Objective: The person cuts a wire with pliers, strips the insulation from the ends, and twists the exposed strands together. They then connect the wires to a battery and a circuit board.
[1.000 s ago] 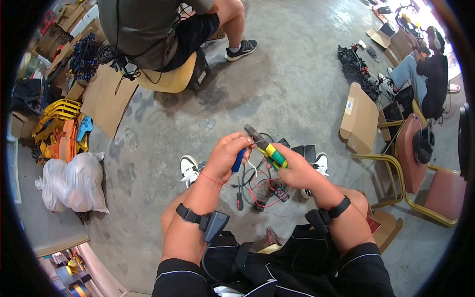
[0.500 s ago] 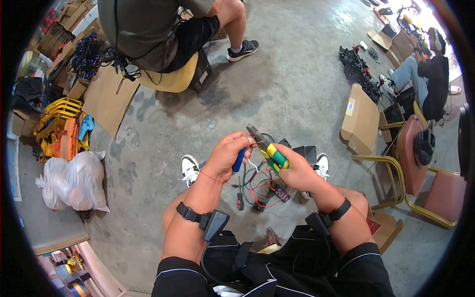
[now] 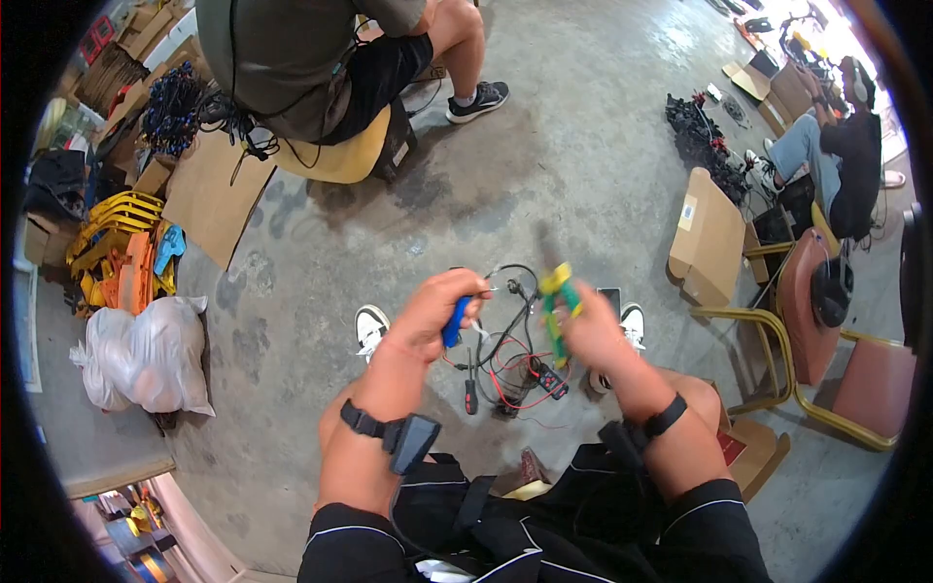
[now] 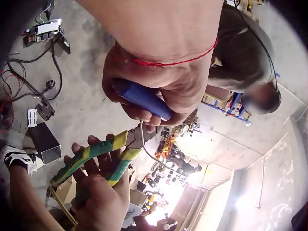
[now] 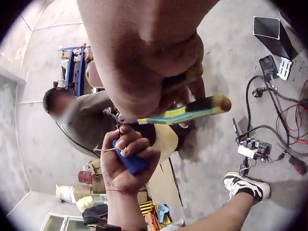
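My left hand (image 3: 435,309) grips a blue block-shaped object (image 4: 142,99) in its curled fingers, and its exact kind cannot be told. A thin white wire (image 4: 147,150) comes out from beside it at the fingertips. In the head view my right hand (image 3: 595,335) is a little to the right and holds pliers (image 3: 559,296) with green and yellow handles. The plier head is blurred there and points away from me. From the left wrist the handles look spread, with the metal head (image 4: 138,137) overlapping the area just below the left fingertips.
On the floor between my shoes lie black cables (image 3: 501,340), red wires, a screwdriver (image 3: 471,394), a meter-like device (image 3: 551,380) and a circuit board (image 5: 253,148). A black open box (image 5: 273,36) is near one foot. One person (image 3: 292,68) sits ahead; another sits far right near chairs (image 3: 812,291).
The pliers have come away from the left fingertips and swung to the right with my right hand. My left hand has shifted slightly left and down, still holding the blue object.
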A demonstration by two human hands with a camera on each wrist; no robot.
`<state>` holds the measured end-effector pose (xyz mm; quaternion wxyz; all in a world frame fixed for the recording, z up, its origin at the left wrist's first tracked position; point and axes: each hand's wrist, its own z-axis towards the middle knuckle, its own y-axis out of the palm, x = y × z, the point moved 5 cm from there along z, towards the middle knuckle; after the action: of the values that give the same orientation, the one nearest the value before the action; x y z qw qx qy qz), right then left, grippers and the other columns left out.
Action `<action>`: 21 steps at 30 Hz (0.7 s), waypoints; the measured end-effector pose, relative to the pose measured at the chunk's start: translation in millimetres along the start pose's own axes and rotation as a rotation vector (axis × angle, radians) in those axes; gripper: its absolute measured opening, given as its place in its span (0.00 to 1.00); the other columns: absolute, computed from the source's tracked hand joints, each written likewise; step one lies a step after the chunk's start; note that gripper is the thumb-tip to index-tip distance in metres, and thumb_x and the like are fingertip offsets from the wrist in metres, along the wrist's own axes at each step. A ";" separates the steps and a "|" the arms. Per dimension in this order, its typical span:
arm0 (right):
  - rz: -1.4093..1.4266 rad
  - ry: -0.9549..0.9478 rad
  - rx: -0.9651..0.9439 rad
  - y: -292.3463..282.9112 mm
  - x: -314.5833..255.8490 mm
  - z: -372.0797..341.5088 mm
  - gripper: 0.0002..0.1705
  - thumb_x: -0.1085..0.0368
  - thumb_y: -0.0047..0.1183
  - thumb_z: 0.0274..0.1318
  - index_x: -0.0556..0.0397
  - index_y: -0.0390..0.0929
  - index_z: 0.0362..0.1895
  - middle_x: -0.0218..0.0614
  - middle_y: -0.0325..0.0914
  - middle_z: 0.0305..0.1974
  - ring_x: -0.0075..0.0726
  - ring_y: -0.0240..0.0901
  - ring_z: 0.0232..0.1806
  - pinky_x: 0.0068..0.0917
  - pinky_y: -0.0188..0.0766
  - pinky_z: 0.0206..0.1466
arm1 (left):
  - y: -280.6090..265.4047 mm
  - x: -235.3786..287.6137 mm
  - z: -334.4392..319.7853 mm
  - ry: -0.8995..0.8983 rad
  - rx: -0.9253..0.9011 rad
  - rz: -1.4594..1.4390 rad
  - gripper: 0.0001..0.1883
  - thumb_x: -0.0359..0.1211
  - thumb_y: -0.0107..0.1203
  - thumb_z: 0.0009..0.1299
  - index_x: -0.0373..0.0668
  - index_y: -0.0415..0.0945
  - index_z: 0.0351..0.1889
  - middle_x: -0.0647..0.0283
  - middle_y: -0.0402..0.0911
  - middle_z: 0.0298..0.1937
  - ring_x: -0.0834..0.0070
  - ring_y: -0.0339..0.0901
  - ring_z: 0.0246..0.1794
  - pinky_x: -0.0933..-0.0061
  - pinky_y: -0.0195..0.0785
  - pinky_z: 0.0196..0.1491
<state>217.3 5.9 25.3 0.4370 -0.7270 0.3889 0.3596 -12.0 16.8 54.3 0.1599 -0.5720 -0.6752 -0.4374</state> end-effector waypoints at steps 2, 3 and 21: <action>0.123 0.088 0.221 -38.8 26.0 19.5 0.18 0.76 0.44 0.67 0.54 0.72 0.59 0.39 0.82 0.47 0.34 0.81 0.47 0.34 0.78 0.47 | -15.4 15.4 -18.0 0.062 0.053 0.014 0.08 0.32 0.56 0.71 0.36 0.79 0.34 0.68 0.75 0.23 0.84 0.69 0.22 0.82 0.63 0.26; 0.134 0.088 0.334 -56.3 27.1 24.8 0.17 0.76 0.43 0.68 0.54 0.72 0.58 0.38 0.82 0.47 0.34 0.82 0.47 0.34 0.78 0.45 | -16.7 18.4 -19.4 0.067 0.046 0.021 0.08 0.32 0.56 0.71 0.36 0.79 0.34 0.68 0.75 0.23 0.84 0.69 0.22 0.82 0.63 0.26; 0.440 0.396 -0.191 -5.1 18.0 27.9 0.33 0.81 0.42 0.54 0.56 0.65 0.67 0.46 0.81 0.51 0.35 0.81 0.41 0.26 0.72 0.33 | -9.5 10.5 -1.6 0.199 0.076 0.124 0.10 0.36 0.55 0.74 0.37 0.80 0.40 0.66 0.79 0.28 0.81 0.71 0.27 0.79 0.65 0.35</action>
<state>224.6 28.5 1.5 0.1942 -0.7192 0.5787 0.3319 -24.2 22.6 58.8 0.2742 -0.5600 -0.6354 -0.4555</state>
